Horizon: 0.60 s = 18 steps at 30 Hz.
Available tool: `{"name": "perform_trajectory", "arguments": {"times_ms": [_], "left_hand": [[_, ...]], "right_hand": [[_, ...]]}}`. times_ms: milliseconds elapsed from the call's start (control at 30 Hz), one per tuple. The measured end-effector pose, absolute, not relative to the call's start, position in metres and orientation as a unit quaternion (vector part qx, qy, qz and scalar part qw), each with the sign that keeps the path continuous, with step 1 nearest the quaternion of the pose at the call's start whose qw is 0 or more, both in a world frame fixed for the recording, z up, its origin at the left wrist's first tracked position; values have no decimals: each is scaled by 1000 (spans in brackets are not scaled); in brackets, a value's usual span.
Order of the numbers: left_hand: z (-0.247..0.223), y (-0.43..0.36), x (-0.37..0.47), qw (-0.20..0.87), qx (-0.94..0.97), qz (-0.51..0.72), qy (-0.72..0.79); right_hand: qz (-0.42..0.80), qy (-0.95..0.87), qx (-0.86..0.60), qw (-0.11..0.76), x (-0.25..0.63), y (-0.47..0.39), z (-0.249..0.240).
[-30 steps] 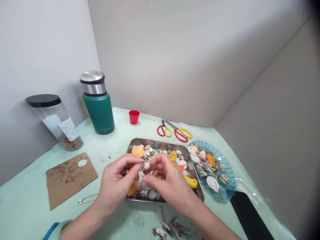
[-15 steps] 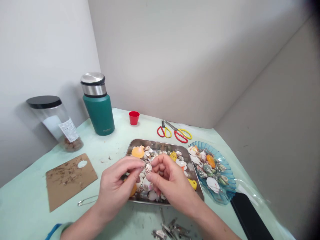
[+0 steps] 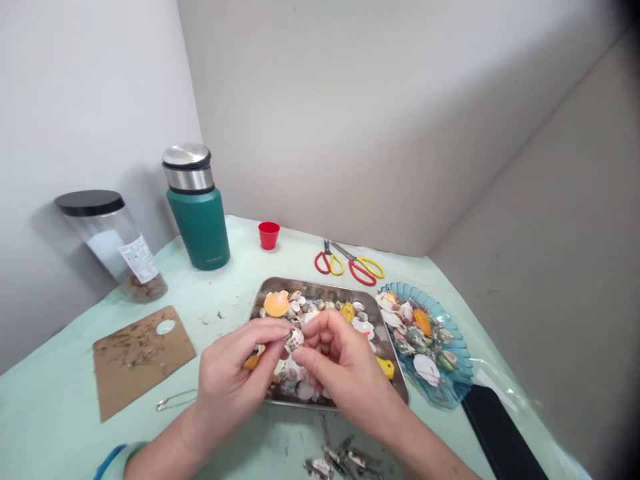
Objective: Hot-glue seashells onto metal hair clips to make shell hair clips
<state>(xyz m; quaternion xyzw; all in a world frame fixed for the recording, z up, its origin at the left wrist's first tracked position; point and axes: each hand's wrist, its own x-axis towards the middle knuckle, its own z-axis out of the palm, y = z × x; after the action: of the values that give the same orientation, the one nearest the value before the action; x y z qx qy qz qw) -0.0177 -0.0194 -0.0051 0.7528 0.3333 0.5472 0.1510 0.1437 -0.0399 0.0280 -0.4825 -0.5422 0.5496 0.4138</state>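
A small white seashell with brown spots (image 3: 295, 340) is held between my two hands, above the tray. My left hand (image 3: 240, 370) is closed in a pinch at the shell's left edge, where a tiny dark bit shows by the fingertips. From the other side, my right hand (image 3: 345, 370) grips the shell between thumb and curled fingers. Below both hands lies a metal tray (image 3: 385, 327) filled with loose shells, among them an orange scallop shell (image 3: 277, 304). My hands hide part of the tray.
Beside the tray are a blue scalloped plate (image 3: 463, 353) of shells and a black phone-like slab (image 3: 500, 433). Several metal clips (image 3: 340, 460) lie in front. Behind stand scissors (image 3: 367, 270), a red cup (image 3: 269, 236) and a green bottle (image 3: 200, 227). Left: a jar (image 3: 125, 253), cardboard (image 3: 145, 373), a large pin (image 3: 175, 400).
The spotted shell has turned a little and shifted slightly left and down between my fingertips. My left hand's thumb has moved slightly. Everything else stays where it was.
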Motion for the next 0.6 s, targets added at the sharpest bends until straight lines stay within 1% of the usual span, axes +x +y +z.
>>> {"name": "perform_trajectory", "arguments": {"times_ms": [200,367,600], "left_hand": [[-8,-18,-20,78,784,533,308],[-7,-16,-20,42,792,533,296],[-9,-19,-20,47,787,534,307]], "right_hand": [[537,-557,-485,408,145,-41,29],[538,-558,-484,405,146,-41,28],[536,-555,-494,401,146,-39,28]]}}
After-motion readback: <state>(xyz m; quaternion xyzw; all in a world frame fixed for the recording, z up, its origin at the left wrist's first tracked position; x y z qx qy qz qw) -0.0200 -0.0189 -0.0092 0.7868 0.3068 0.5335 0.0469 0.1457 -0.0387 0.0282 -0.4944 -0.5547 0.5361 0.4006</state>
